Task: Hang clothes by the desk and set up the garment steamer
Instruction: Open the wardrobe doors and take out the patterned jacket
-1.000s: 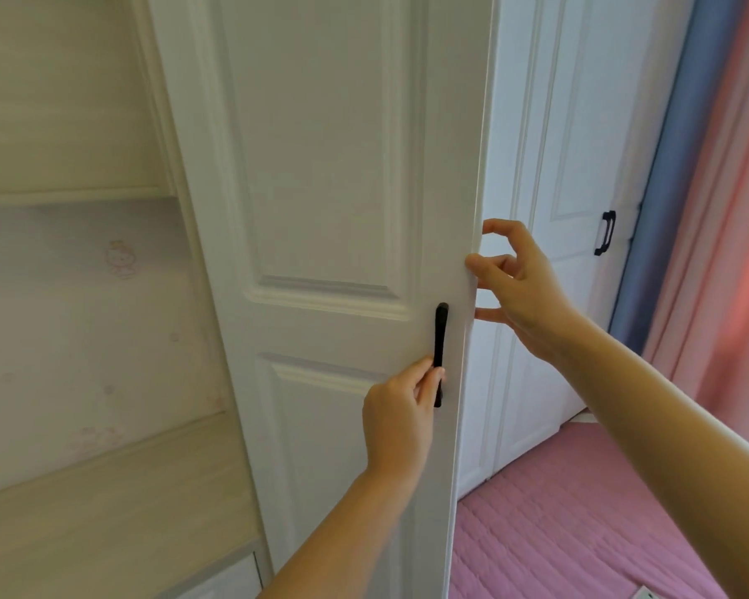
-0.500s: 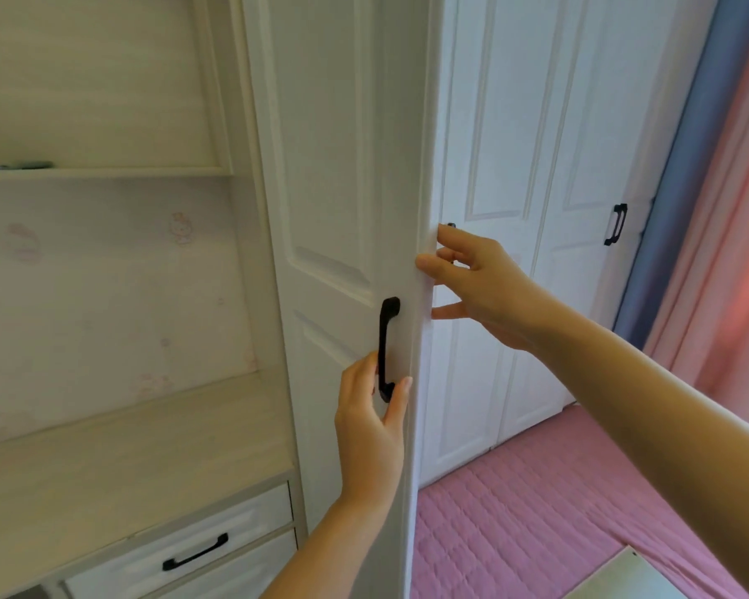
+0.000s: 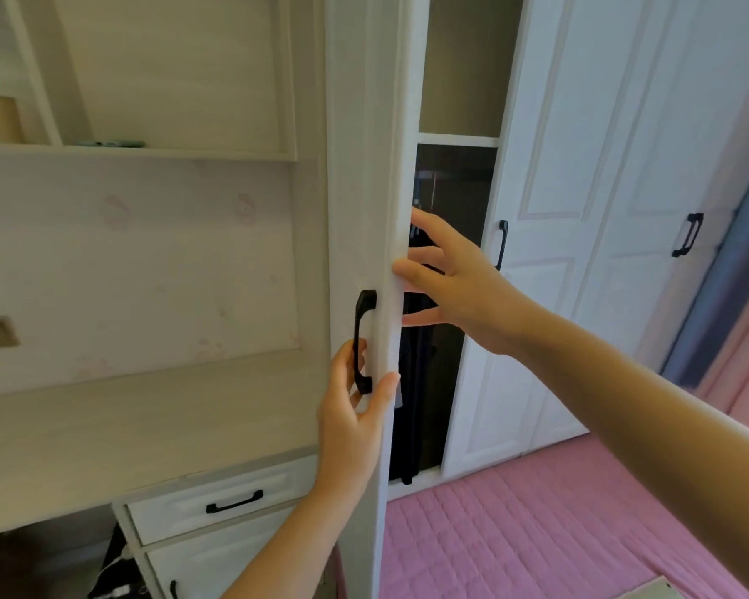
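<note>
A white wardrobe door (image 3: 355, 166) stands part open, seen almost edge-on. My left hand (image 3: 355, 421) holds its black handle (image 3: 363, 322), fingers hooked behind the bar and thumb on the door's edge. My right hand (image 3: 459, 287) is higher up, its straight, spread fingers touching the door's edge. In the dark gap behind the door hang dark clothes (image 3: 420, 382). No garment steamer is in view.
A pale wooden desk (image 3: 104, 425) with white drawers (image 3: 234, 505) is left of the wardrobe, with a shelf (image 3: 126, 151) above it. Closed wardrobe doors (image 3: 558, 296) continue to the right. A pink quilted cover (image 3: 537, 533) lies below, and a blue and pink curtain (image 3: 718, 317) hangs at far right.
The door has swung further open, so the wardrobe's inside and the dark clothes now show. Both hands stayed on the door; my view has shifted left and taken in the desk drawers.
</note>
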